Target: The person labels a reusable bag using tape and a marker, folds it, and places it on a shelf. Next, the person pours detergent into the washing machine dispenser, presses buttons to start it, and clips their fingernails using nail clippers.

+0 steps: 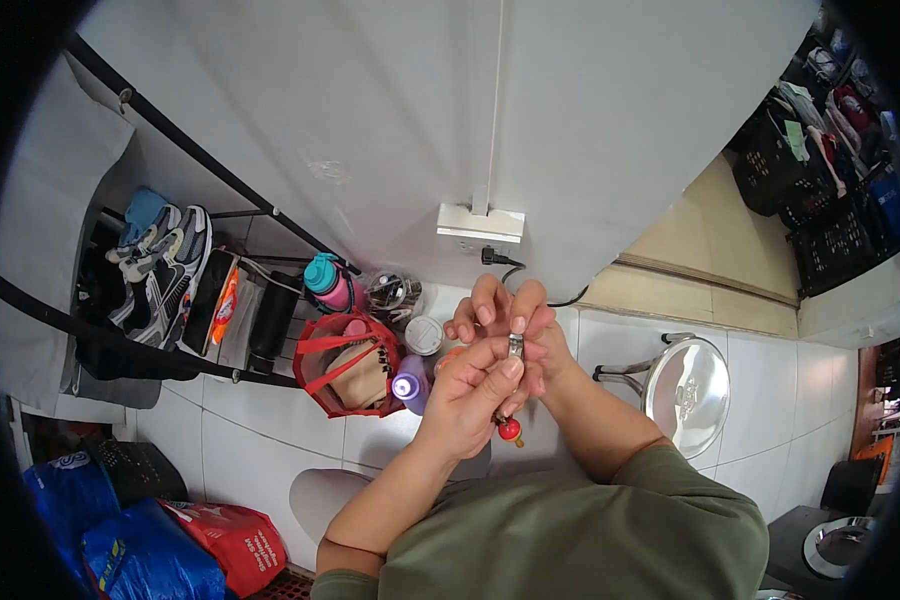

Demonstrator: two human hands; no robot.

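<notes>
A small silver nail clipper [516, 346] is pinched between the thumb and fingers of my left hand [477, 385], its end pointing up toward the wall. My right hand [523, 318] is beside it, with a fingertip at the clipper's jaws and its fingers bent. A small red round charm [510, 430] with a yellowish tip hangs below my left hand. Whether my right hand grips anything is hidden by the overlapping fingers.
Left of my hands are a red bag [320, 378], a purple bottle [410, 384], a white-lidded cup [424, 336] and a shoe rack [170, 340]. A round metal stool [686, 396] stands right. An outlet [481, 226] with a black plug is ahead.
</notes>
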